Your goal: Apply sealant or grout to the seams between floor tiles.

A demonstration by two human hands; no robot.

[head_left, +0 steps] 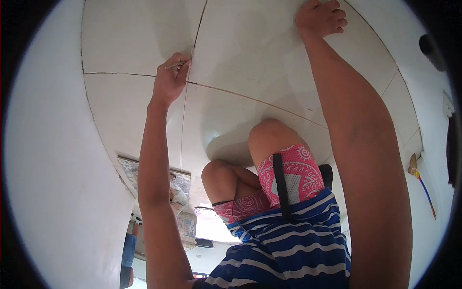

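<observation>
My left hand [171, 79] is closed around a thin, stick-like tool [176, 65], which crosses the fingers; its exact kind is too small to tell. The fingertips press at a dark joint [197, 33] between pale floor tiles [250, 43], just above where several joints meet. Farther off to the right, my right hand [321, 19] rests on the tiles near the wall, its fingers curled in. Whatever lies inside that hand, if anything, is hidden.
White walls [43, 139] rise at the left and right. A stained sheet [180, 185] and a worn carton-like container [186, 226] lie behind my left forearm. A broom or brush [414, 166] with a blue handle is at the right. Another person's leg [128, 250] shows lower left.
</observation>
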